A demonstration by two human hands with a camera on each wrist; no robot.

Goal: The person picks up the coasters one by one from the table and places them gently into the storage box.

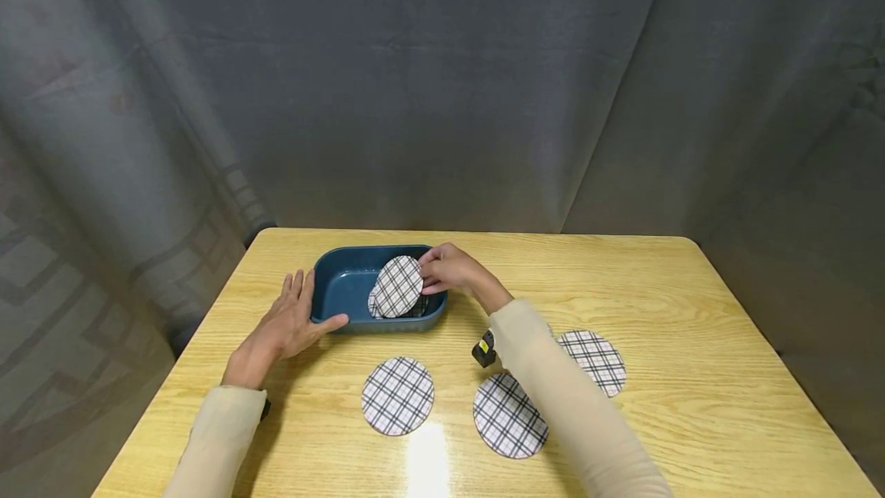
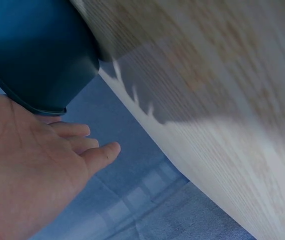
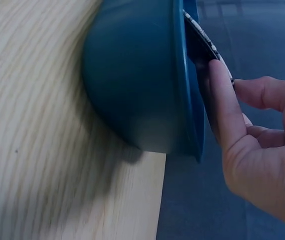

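A dark blue oval tub (image 1: 340, 283) stands on the wooden table (image 1: 691, 306) at the back left. My right hand (image 1: 448, 269) pinches a round plaid coaster (image 1: 398, 287) and holds it tilted over the tub's right end, above another coaster lying inside. In the right wrist view the coaster's edge (image 3: 207, 42) shows between thumb and fingers beside the tub's rim (image 3: 187, 85). My left hand (image 1: 290, 321) lies with straight fingers against the tub's left wall, thumb along its front. The left wrist view shows that palm (image 2: 27, 170) beside the tub (image 2: 37, 50).
Three more plaid coasters lie on the table in front: one at centre (image 1: 397, 395), one under my right forearm (image 1: 508, 415) and one to the right (image 1: 593, 360). A small black and yellow device (image 1: 484, 349) sits at my right wrist. Grey curtain hangs behind.
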